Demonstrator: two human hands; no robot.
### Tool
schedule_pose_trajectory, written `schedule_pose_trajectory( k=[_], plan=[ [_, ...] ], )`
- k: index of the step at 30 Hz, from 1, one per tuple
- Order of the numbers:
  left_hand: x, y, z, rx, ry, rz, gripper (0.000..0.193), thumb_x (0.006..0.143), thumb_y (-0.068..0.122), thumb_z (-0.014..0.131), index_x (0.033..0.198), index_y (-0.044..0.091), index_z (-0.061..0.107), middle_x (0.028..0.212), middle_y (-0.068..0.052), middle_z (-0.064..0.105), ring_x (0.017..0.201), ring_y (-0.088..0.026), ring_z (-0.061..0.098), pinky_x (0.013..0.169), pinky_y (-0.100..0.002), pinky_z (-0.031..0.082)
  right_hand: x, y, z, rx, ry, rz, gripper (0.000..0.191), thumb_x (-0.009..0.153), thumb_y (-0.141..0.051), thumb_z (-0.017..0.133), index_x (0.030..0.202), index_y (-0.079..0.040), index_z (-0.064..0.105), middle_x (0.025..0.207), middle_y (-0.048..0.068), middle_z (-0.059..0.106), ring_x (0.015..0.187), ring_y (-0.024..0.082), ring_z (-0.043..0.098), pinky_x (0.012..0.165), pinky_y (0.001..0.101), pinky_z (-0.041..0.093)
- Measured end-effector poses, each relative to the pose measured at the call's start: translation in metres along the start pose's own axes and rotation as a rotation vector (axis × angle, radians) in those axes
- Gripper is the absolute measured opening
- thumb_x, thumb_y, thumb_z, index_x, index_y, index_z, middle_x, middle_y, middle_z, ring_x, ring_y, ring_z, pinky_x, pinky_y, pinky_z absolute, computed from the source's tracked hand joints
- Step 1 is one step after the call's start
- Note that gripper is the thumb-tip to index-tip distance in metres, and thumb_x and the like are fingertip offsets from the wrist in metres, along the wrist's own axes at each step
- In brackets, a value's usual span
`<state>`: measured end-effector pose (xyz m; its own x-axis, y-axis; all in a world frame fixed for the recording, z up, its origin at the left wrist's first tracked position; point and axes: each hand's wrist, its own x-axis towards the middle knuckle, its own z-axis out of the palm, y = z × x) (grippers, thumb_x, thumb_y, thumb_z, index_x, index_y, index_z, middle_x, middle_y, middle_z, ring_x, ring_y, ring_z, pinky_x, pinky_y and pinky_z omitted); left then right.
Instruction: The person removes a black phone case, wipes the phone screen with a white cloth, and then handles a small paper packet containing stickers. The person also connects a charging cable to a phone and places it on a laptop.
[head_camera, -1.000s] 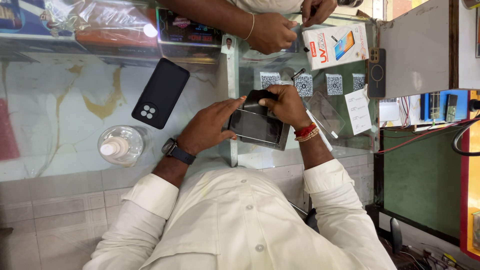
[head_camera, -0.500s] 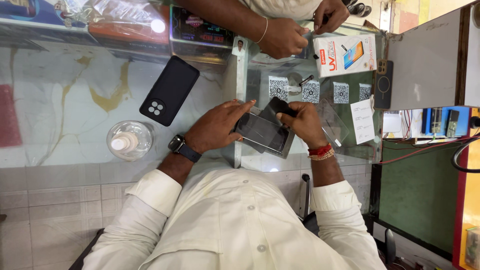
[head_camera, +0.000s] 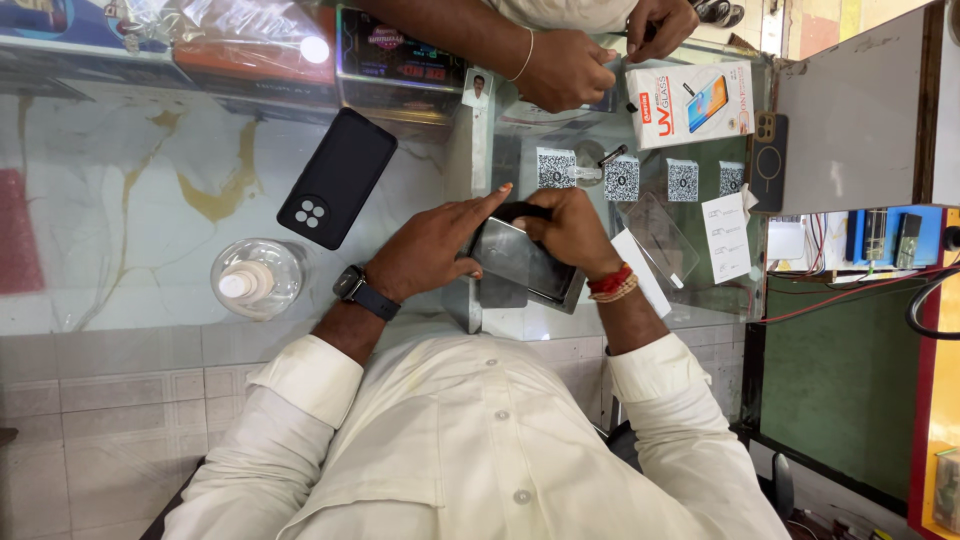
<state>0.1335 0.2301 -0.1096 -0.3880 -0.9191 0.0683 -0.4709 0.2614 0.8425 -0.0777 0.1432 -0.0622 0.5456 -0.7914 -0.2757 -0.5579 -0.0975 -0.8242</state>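
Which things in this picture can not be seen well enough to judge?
- Head view: whatever the right hand grips is hidden under its curled fingers.
- Head view: the left hand is partly cut off by the top edge.
- Head view: the phone is mostly covered by the other person's hands.

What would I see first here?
A person in a white shirt presses two hands on a dark phone at the middle of the glass counter. A black phone case lies further left, and a white box sits at top right.
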Motion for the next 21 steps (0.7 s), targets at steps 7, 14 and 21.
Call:
schedule_pose_trajectory(
  k=[7,14,21],
  plan=[
    [-0.003,0.002,-0.004,-0.019,0.088,0.093,0.121,0.065,0.016,0.092,0.161,0.020,0.018,0.151,-0.016,0.051,0.131,-0.035,0.056,0.107,-0.042,0.049,0.008,-0.014,-0.003,-0.056,-0.074,-0.085,0.012,0.087,-0.006,0.079,0.090,0.002,0.071,0.073,0.003,0.066,0.065,0.008,0.055,0.059,0.0280,0.048],
    [-0.003,0.003,-0.004,0.028,-0.040,-0.028,0.124,0.070,0.023,0.092,0.164,0.022,0.011,0.143,-0.014,0.059,0.125,-0.034,0.060,0.105,-0.043,0.051,-0.011,-0.005,-0.005,-0.143,-0.008,-0.051,0.013,0.096,-0.012,0.075,0.098,0.000,0.070,0.069,0.003,0.061,0.064,0.009,0.050,0.059,0.0282,0.044],
    [-0.003,0.002,0.001,0.053,0.042,0.079,0.126,0.068,0.022,0.093,0.163,0.019,0.010,0.143,-0.019,0.058,0.127,-0.037,0.057,0.104,-0.044,0.049,-0.024,0.004,-0.001,0.195,-0.031,-0.003,0.039,0.083,-0.004,0.081,0.117,-0.002,0.062,0.095,0.000,0.073,0.088,0.006,0.068,0.075,0.0252,0.058]
  ],
)
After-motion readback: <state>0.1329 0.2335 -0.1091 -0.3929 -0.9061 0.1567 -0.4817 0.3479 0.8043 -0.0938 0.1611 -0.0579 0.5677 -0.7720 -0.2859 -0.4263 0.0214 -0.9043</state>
